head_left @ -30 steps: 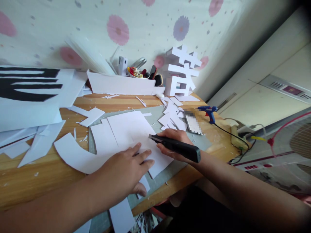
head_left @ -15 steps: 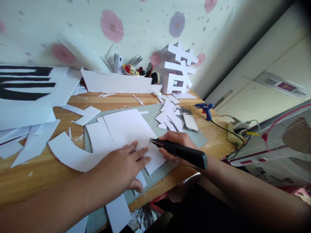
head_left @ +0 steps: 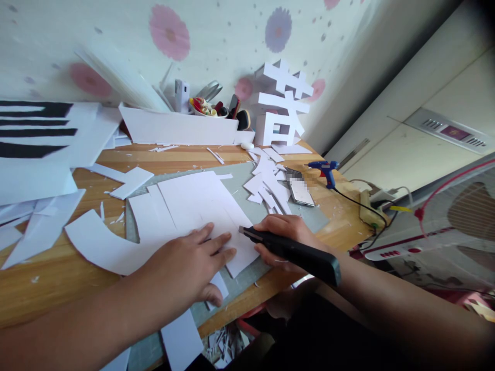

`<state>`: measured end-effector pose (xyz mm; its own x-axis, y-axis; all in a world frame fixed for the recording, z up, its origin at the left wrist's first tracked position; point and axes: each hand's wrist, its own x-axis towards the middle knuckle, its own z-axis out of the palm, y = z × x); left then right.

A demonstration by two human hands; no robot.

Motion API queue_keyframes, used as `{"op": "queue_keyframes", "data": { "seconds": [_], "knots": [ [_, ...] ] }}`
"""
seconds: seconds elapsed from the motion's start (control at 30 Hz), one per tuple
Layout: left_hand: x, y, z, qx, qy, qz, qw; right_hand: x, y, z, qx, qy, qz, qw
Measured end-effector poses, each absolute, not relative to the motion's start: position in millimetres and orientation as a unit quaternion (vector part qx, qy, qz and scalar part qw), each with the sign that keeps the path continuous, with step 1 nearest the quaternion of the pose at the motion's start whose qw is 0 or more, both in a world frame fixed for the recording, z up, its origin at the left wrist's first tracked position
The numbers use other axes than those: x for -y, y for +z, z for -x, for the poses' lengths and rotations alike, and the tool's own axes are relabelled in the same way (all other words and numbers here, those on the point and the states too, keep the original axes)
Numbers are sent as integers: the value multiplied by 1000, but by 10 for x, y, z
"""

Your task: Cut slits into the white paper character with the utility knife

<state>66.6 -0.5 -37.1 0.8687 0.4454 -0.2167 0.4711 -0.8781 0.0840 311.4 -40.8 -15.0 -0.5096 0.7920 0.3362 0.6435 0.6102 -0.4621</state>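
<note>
Drew knife (head_left: 294, 251), clenched in right hand (head_left: 284, 234), nearer along white sheet (head_left: 201, 206) on grey mat (head_left: 247, 178) since a second ago. Left hand (head_left: 185, 265) stayed flat, pinning sheet; cut apparently nearing the edge.

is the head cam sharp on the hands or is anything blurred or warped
Head view: the left hand, the right hand and its black utility knife are fairly sharp; a patch by the blue glue gun is pixelated; black-striped sheets at left smear; edges bend, corners darken.
</note>
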Motion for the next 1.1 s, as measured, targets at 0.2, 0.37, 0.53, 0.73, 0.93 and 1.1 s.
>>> {"op": "queue_keyframes", "data": {
  "seconds": [0.2,0.37,0.53,0.73,0.93,1.1],
  "knots": [
    [-11,-377,-663,-237,-83,-965,72,457,-143,-3107,855,140,424,263],
    [-20,-403,-647,-242,-86,-963,80,519,-147,-3131,860,124,416,267],
    [-21,-368,-662,-240,-108,-962,70,532,-165,-3132,871,98,403,263],
    [4,-318,-704,-240,-130,-960,62,499,-138,-3151,842,169,434,271],
    [10,-408,-637,-242,-67,-966,68,426,-5,-3081,760,124,490,409],
    [19,-432,-592,-220,-31,-973,67,195,-127,-2913,712,180,517,440]
  ]
}}
